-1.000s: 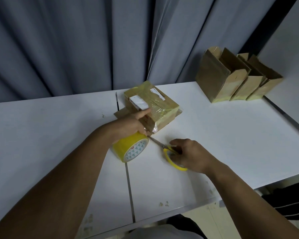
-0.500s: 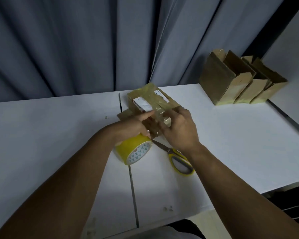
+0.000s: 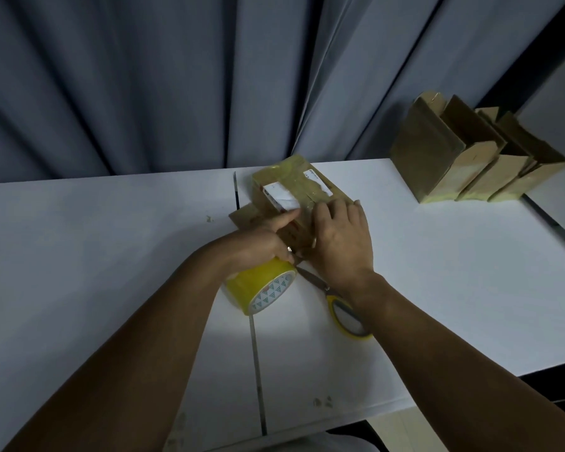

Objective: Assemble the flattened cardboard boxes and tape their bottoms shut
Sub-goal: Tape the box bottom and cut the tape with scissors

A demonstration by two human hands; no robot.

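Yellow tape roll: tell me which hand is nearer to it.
Left. The left hand grips the yellow tape roll from above, thumb stretched onto the taped cardboard box. The right hand lies flat on that box, beyond the roll and to its right, not touching it.

Taped box (image 3: 307, 187): brown cardboard, matt; we see clear yellowish tape over it, glossy, wrinkled.
Label (image 3: 281, 198): white paper, matt.
Tape roll (image 3: 258, 287): yellow plastic tape, smooth, glossy; printed paper side face.
Scissors (image 3: 331, 298): dull grey metal blades; yellow plastic handles, smooth.
Table (image 3: 111, 256): white, smooth, matt; mat'l we can't tell.
Curtain (image 3: 144, 76): grey cloth, matt.
Upright boxes (image 3: 437, 164): brown cardboard, matt; yellowish tape at bottoms, slight sheen.
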